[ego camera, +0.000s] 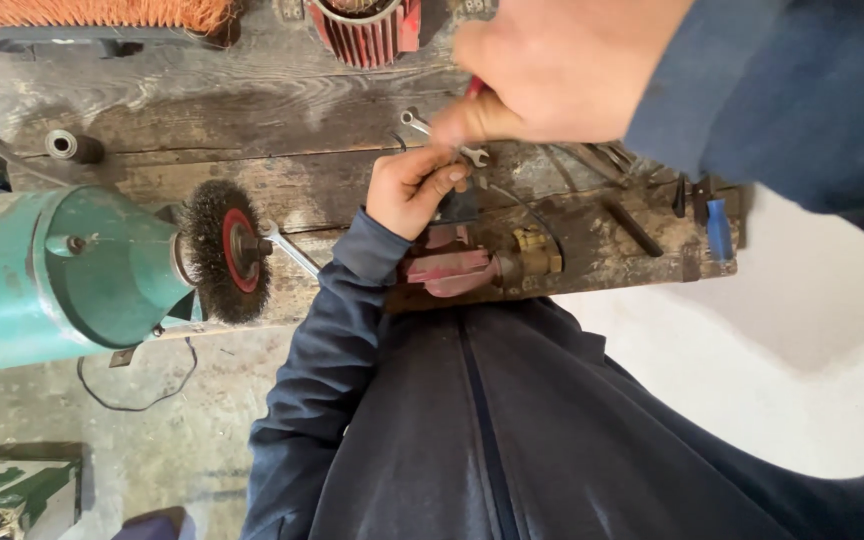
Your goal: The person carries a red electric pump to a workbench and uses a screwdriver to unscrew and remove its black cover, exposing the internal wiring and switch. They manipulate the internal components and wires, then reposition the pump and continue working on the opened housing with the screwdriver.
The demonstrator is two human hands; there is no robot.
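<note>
My left hand (412,188) reaches over the worn wooden workbench (252,110) with its fingers curled on a small dark part (459,207). That part sits on top of a red metal device (447,270) with a brass fitting (532,252) at the bench's near edge. My right hand (542,65) is higher and close to the camera, closed around a red-handled tool (474,86) whose tip is hidden behind the fingers. A small open-end wrench (442,137) lies on the bench between the two hands.
A green bench grinder (52,275) with a wire brush wheel (224,250) stands at the left, a wrench (290,248) beside it. A red finned motor (364,28) and an orange brush (92,14) sit at the back. Hand tools, one blue-handled (719,228), lie at the right. A box (17,492) rests on the floor.
</note>
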